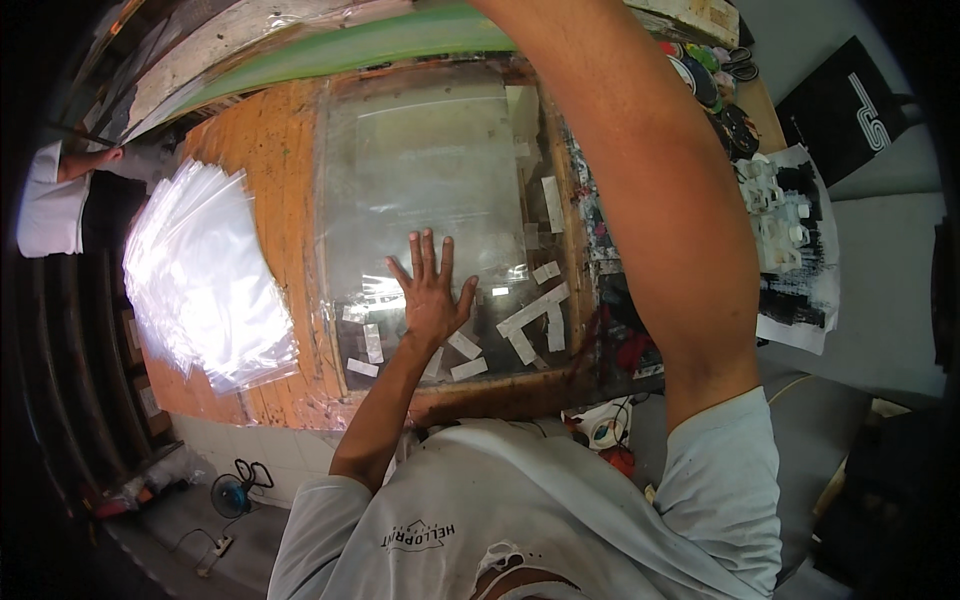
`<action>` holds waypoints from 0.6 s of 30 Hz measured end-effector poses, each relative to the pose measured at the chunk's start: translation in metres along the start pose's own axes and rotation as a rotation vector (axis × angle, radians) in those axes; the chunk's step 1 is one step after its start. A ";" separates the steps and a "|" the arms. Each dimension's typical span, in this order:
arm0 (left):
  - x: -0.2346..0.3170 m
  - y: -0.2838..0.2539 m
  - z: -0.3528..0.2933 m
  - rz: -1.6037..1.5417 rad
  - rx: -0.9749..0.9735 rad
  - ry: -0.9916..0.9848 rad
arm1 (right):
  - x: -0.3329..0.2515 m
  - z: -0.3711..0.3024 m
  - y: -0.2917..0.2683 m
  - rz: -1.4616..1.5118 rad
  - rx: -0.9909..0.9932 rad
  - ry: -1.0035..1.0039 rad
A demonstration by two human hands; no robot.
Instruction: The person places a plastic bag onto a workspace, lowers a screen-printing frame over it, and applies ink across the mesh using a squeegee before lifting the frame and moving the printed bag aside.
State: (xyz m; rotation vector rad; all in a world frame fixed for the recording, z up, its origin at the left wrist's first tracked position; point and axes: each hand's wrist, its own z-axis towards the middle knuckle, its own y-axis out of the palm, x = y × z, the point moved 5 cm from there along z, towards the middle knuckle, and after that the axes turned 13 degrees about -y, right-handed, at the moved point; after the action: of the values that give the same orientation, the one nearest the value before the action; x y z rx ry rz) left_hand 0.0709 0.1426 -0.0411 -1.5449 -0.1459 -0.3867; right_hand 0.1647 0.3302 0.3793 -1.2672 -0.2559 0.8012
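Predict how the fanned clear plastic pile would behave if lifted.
The clear plastic pile would probably flop, since its edges look thin and see-through. Its layers may slide apart, being glossy and loosely fanned out.

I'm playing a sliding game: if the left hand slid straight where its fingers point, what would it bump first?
The left hand would slide along the clear plastic sheet, then probably bump the long green band at the far side; how high that sits is unclear.
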 end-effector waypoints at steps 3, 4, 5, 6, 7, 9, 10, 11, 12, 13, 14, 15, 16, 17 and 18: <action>-0.001 0.000 -0.001 0.011 -0.002 0.003 | -0.001 -0.007 -0.003 0.122 -0.015 0.021; -0.001 0.000 -0.002 0.010 0.007 0.008 | -0.002 -0.009 -0.003 0.137 -0.016 0.027; -0.001 0.000 -0.002 0.005 0.014 0.015 | -0.003 -0.011 -0.003 0.151 -0.018 0.032; -0.002 0.001 -0.002 0.016 0.005 0.009 | -0.003 -0.013 -0.004 0.141 -0.024 0.041; -0.002 0.002 -0.003 0.021 -0.006 0.007 | -0.006 -0.014 -0.003 0.112 -0.020 0.037; -0.002 0.003 -0.004 0.031 -0.021 0.006 | -0.010 -0.013 -0.003 0.037 -0.002 0.015; -0.002 0.003 -0.004 0.036 -0.022 0.008 | -0.012 -0.011 -0.003 -0.012 0.013 -0.003; -0.001 0.001 -0.003 0.043 -0.007 0.011 | -0.012 -0.011 -0.003 0.027 0.006 0.008; -0.001 -0.003 -0.002 -0.001 -0.021 -0.005 | -0.011 -0.011 0.000 0.066 -0.001 0.019; -0.001 -0.009 -0.001 -0.043 -0.019 -0.019 | -0.013 -0.010 -0.001 0.103 -0.007 0.028; -0.001 -0.013 0.000 -0.062 -0.092 -0.067 | -0.007 -0.012 0.003 0.131 -0.030 0.125; 0.002 -0.029 0.000 -0.152 0.001 -0.048 | -0.010 -0.016 0.006 0.160 -0.052 0.221; 0.003 -0.044 -0.001 -0.222 0.017 -0.064 | -0.017 -0.022 0.013 0.053 0.048 0.054; 0.003 -0.056 -0.003 -0.272 -0.041 -0.127 | -0.032 -0.029 0.013 -0.078 0.155 -0.102; 0.004 -0.080 -0.008 -0.504 0.044 -0.097 | -0.034 -0.042 0.027 -0.121 0.176 -0.063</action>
State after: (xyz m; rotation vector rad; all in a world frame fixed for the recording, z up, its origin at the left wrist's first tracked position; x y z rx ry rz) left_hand 0.0464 0.1356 0.0356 -1.4733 -0.6223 -0.6991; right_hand 0.1546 0.2785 0.3499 -1.0522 -0.3031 0.7437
